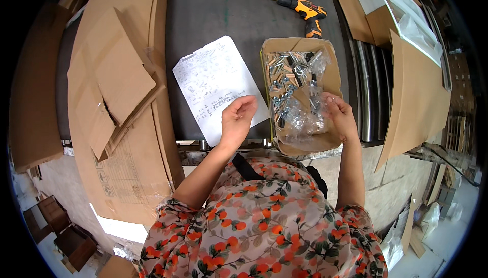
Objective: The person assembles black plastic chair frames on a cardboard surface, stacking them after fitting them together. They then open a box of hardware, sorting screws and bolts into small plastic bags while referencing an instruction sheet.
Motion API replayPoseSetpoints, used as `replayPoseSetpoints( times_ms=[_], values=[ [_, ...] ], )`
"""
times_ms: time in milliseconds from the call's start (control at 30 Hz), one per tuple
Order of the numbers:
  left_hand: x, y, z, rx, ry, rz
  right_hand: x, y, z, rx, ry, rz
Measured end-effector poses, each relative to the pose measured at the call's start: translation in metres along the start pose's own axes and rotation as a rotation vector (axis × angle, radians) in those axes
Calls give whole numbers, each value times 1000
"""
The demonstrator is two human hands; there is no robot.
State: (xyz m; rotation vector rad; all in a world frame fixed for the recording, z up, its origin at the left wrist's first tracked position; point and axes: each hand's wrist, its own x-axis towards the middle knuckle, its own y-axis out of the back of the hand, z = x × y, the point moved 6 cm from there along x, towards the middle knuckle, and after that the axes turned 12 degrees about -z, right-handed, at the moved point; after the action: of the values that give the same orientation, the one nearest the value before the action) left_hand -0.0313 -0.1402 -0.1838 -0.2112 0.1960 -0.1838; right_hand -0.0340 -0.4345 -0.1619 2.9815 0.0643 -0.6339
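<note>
My left hand (239, 119) is over the lower right part of a white sheet of paper (216, 82) with handwriting on it. Its fingers are curled together, and whatever they may hold is hidden. At the right side of a shallow cardboard box (300, 44) is my right hand (341, 118), thumb and fingers drawn together beside crumpled clear plastic bags (305, 120). I cannot make out what, if anything, is pinched there. Wooden dowels (290, 79), screws and other small metal fittings (279, 100) lie loose in the box.
An orange and black cordless drill (307, 11) lies behind the box on the dark conveyor belt (218, 8). Large flat cartons (127, 166) stand along the left. To the right are metal rollers (373, 90), a cardboard flap (417, 105) and an open carton with white wrapped panels (401, 8).
</note>
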Motion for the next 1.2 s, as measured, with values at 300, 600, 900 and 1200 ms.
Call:
replayPoseSetpoints(
  times_ms=[300,600,900,1200],
  values=[
    [18,-63,29,173,-100,-226,14,-7,-14,201,44,-80],
    [40,-88,8,-125,151,-403,5,-26,-30,368,4,-192],
    [34,-84,21,-156,181,-435,-6,-29,-49,333,57,-272],
    [29,-86,21,-96,137,-498,-13,-33,-71,153,48,-286]
  ],
)
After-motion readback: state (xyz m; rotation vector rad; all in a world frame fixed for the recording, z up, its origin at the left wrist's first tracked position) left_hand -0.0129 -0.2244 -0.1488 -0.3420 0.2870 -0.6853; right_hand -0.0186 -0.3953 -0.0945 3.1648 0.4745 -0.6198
